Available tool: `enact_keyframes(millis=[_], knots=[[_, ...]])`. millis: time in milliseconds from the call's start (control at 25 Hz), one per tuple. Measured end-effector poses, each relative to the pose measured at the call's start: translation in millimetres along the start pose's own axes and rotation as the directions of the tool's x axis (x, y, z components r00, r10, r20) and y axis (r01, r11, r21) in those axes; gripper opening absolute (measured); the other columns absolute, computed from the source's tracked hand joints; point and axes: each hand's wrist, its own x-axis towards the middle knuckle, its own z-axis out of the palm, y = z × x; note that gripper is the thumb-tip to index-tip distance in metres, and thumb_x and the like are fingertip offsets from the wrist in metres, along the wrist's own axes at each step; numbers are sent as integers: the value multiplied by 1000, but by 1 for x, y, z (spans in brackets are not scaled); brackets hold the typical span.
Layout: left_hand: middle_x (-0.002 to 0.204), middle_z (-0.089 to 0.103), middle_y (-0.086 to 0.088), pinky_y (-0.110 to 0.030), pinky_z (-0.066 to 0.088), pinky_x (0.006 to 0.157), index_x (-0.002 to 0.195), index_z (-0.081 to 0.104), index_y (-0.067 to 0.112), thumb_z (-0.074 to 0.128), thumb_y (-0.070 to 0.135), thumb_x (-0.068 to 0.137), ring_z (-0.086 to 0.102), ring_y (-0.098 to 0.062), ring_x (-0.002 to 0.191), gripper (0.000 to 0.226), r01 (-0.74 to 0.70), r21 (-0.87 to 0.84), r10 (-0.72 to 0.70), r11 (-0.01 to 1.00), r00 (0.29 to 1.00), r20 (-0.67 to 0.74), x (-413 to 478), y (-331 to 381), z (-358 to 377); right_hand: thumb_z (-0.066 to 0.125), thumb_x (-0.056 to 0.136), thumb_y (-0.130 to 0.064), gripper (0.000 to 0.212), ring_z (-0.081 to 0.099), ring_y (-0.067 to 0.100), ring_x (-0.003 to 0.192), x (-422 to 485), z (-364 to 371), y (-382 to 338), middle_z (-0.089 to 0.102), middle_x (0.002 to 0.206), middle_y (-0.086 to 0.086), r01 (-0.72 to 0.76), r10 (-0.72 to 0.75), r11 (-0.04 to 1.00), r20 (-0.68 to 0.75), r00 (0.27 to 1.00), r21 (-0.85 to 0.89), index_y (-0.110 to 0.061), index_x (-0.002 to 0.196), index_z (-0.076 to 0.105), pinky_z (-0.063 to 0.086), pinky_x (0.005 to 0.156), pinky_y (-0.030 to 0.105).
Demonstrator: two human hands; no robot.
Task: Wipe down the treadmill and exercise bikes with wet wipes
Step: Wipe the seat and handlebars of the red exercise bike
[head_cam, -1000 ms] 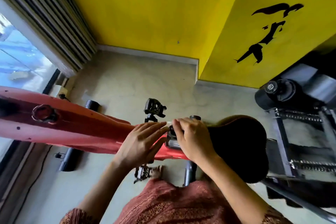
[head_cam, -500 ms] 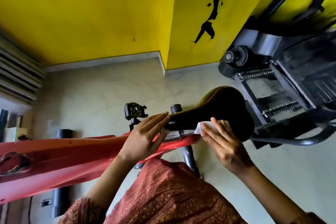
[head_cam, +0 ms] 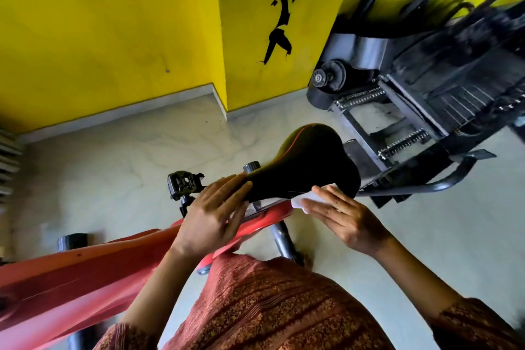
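The exercise bike's black saddle (head_cam: pixel 312 167) stood over the rear end of its red frame (head_cam: pixel 85 273), which ran down toward the lower left corner of the view. The left hand (head_cam: pixel 211 214) lay on the saddle's narrow nose, its fingers straight and close together, touching the padding without curling round it. The right hand (head_cam: pixel 345 217) was at the saddle's near edge, toward its wide rear end. Its fingers were also straight and slightly spread, pressing a white wet wipe (head_cam: pixel 305 200) flat against the side of the saddle just above the frame. Only a crumpled part of the wipe showed past the fingertips.

Beyond the left hand 1 black pedal (head_cam: pixel 183 182) stuck up, and a round black knob (head_cam: pixel 251 167) sat against the saddle's far edge. A grey metal post (head_cam: pixel 284 239) ran down from the frame toward the pale marbled floor (head_cam: pixel 113 156).

To the right stood a dark machine (head_cam: pixel 426 94) with chains and a roller, possibly the treadmill, though blur made it hard to tell. A yellow wall (head_cam: pixel 99 23) carried a black painted figure (head_cam: pixel 277 8). A reddish patterned garment (head_cam: pixel 270 307) filled the bottom edge.
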Motion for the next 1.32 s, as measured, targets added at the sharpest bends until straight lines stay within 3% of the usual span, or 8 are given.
enact_keyframes(millis=[400, 560, 680, 800, 920, 1040, 1200, 1320], knots=[[116, 67, -16, -42, 51, 91, 110, 70, 1, 54, 19, 93, 63, -31, 107, 30, -27, 127, 26, 992, 1000, 9, 30, 28, 25, 32, 99, 1, 38, 47, 32, 130, -4, 12, 6, 57, 133, 8, 40, -39, 999, -49, 998, 12, 2, 116, 65, 37, 109, 45], [118, 66, -17, -42, 53, 90, 110, 70, 0, 56, 20, 92, 63, -30, 109, 30, -18, 152, 13, 988, 999, 32, 44, 44, 40, 52, 94, -1, 32, 41, 33, 135, -53, 13, 10, 54, 134, 13, -253, 295, 945, -205, 933, 209, 0, 125, 58, 47, 100, 45], [121, 65, -17, -44, 52, 92, 110, 70, 1, 58, 19, 91, 62, -30, 111, 29, 44, 132, -50, 990, 998, 41, 53, 52, 50, 48, 99, -10, 35, 39, 30, 137, -38, 21, -14, 47, 138, 21, -506, 660, 714, -222, 718, 483, 7, 129, 50, 47, 101, 42], [123, 64, -17, -44, 50, 94, 111, 70, 1, 60, 18, 90, 62, -31, 113, 28, 71, 130, -79, 989, 996, 53, 57, 58, 57, 44, 101, -21, 39, 45, 19, 132, -5, 5, -3, 50, 139, 8, -549, 819, 467, -104, 565, 693, 0, 133, 49, 43, 104, 27], [124, 63, -17, -43, 48, 97, 110, 70, 1, 57, 20, 92, 61, -31, 114, 29, 84, 130, -92, 988, 994, 63, 60, 60, 60, 50, 99, -21, 34, 66, 3, 89, 10, -12, 32, 62, 106, -24, -656, 890, 108, 221, 398, 747, -14, 132, 53, 49, 72, 15], [123, 64, -17, -42, 47, 98, 110, 71, 1, 54, 22, 93, 62, -31, 114, 31, 101, 130, -108, 986, 993, 46, 61, 64, 61, 54, 96, -13, 34, 48, -7, 49, -3, -18, 37, 59, 83, -20, -707, 852, 165, 261, 454, 688, -7, 129, 56, 34, 51, 6], [121, 65, -16, -41, 47, 98, 108, 71, 2, 57, 20, 93, 63, -30, 112, 28, 110, 133, -114, 985, 993, 21, 61, 64, 61, 47, 99, -19, 33, 67, 26, 91, 5, -19, 51, 71, 94, 19, -724, 805, 47, 403, 436, 688, -3, 126, 59, 53, 83, 38], [113, 69, -14, -40, 51, 90, 101, 74, 2, 57, 19, 91, 66, -29, 102, 25, 119, 169, -117, 978, 993, -22, 66, 63, 59, 44, 101, -18, 35, 64, 18, 93, 51, -12, 72, 68, 111, 6, -748, 772, 201, 368, 519, 632, -4, 132, 54, 45, 77, 12]])
